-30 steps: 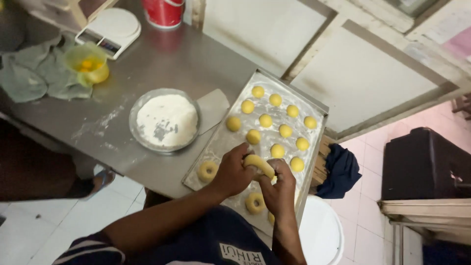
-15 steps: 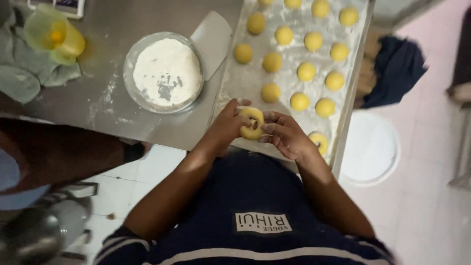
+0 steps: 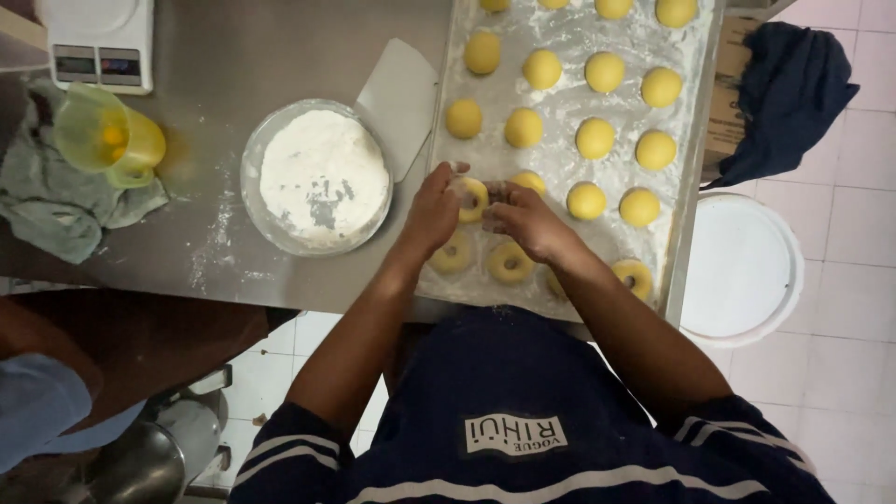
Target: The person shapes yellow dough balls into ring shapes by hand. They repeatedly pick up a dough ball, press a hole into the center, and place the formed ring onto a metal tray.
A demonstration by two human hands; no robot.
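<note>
Across the upper half of the frame I see the steel desk (image 3: pixel 280 56), and on its right part lies a floured baking tray (image 3: pixel 560 280) dotted with yellow dough balls (image 3: pixel 597 138). Left of the tray sits a glass bowl of flour (image 3: pixel 322 177), with a white scraper (image 3: pixel 397 93) touching its rim. At frame centre, over the tray, my left hand (image 3: pixel 431 213) and right hand (image 3: pixel 527 222) meet, fingers clamped together on one dough ring (image 3: pixel 471 198). Just below them, finished rings (image 3: pixel 511 263) rest on the tray's near edge.
</note>
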